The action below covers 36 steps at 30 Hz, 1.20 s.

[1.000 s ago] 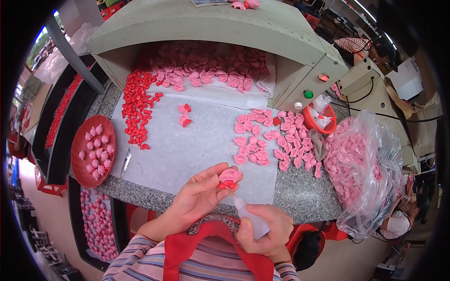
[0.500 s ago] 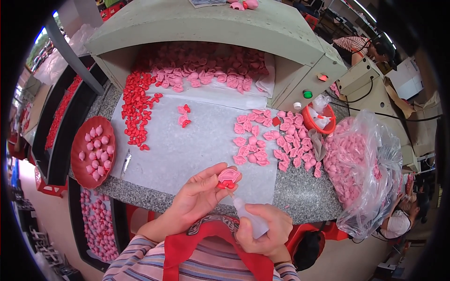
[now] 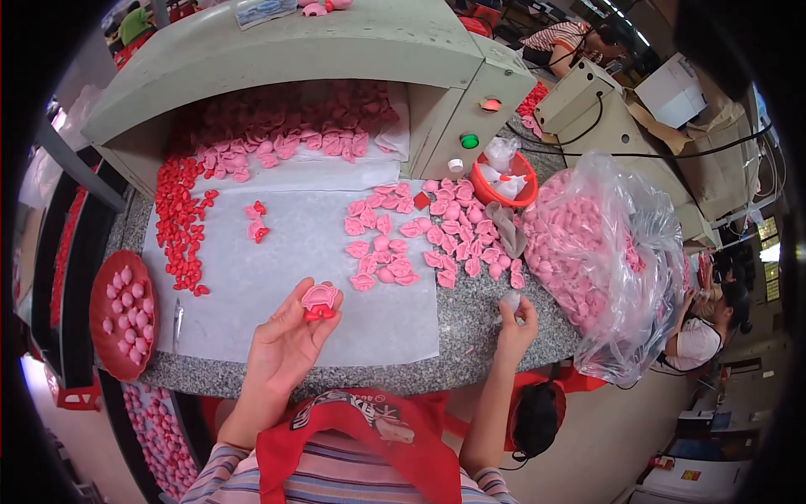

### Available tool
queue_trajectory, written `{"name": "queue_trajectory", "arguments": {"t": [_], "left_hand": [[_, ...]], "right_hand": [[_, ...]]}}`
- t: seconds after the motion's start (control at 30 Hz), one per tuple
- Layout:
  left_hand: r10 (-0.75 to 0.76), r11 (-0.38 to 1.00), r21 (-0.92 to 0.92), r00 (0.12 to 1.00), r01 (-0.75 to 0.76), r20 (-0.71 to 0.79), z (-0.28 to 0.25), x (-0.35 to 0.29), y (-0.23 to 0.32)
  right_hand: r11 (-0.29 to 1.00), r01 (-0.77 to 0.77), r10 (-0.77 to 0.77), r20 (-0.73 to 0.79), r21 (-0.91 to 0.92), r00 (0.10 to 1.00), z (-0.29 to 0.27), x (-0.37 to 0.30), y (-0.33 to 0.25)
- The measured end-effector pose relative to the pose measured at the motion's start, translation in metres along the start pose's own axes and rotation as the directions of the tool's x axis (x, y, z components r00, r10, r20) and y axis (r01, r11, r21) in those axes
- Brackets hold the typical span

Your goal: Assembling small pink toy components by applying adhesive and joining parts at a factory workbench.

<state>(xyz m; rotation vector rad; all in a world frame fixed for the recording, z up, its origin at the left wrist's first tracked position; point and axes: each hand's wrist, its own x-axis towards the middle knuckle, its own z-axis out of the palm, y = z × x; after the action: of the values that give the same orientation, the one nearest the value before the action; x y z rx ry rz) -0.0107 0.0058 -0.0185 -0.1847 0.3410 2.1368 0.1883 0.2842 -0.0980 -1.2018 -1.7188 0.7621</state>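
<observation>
Pink piece: a small pink moulded piece (image 3: 320, 296) with a red part (image 3: 318, 314) under it, pinched at the fingertips of the left hand (image 3: 285, 344), above the near edge of the white sheet (image 3: 285, 277).
Left grip: narrow, thumb and fingers closed on the pink and red piece, palm turned up.
Right grip: the right hand (image 3: 514, 323) is curled around a small pale thing (image 3: 510, 300) at the near right of the counter (image 3: 470, 328); what that thing is cannot be told.
Sheet: white paper spread over the speckled grey counter, just past both hands.
Pink heap: loose pink pieces (image 3: 420, 235) scattered on the right half of the sheet and onto the bare counter.
Red heap: red pieces (image 3: 178, 227) in a band down the left side of the sheet, with a few strays (image 3: 255, 223) near the middle.
Tray: a round red tray (image 3: 99, 336) at the left, holding pink pieces.
Bag: a clear plastic bag (image 3: 613, 252) full of pink pieces at the right, near the right hand.
Bowl: a red bowl (image 3: 504, 181) far right of the sheet, with clear wrapping in it.
Machine: a grey-green housing (image 3: 336, 42) at the far side, with more pink pieces in its opening and 3 round buttons (image 3: 470, 141) on its right face.
</observation>
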Motion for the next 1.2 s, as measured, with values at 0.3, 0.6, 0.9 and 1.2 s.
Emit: {"name": "queue_trajectory", "arguments": {"t": [0.3, 0.6, 0.9, 1.2], "left_hand": [[-0.019, 1.0, -0.006, 0.999, 0.018, -0.044, 0.001, 0.001, -0.003], [-0.112, 0.992, -0.058, 0.994, 0.11, -0.017, 0.007, -0.006, -0.005], [-0.122, 0.992, -0.042, 0.99, 0.119, -0.067, 0.0, -0.001, -0.004], [-0.093, 0.996, -0.029, 0.992, 0.09, -0.088, -0.008, -0.002, 0.001]], "right_hand": [[0.86, 0.2, -0.286, -0.119, -0.469, 0.951, 0.0, -0.021, -0.033], [0.768, 0.576, -0.479, 0.346, -0.281, 0.807, 0.069, -0.026, -0.051], [0.984, 0.1, -0.179, 0.756, 0.15, 0.63, 0.067, -0.077, -0.086], [0.923, 0.382, -0.309, 0.672, 0.042, 0.673, 0.063, -0.074, -0.095]]}}
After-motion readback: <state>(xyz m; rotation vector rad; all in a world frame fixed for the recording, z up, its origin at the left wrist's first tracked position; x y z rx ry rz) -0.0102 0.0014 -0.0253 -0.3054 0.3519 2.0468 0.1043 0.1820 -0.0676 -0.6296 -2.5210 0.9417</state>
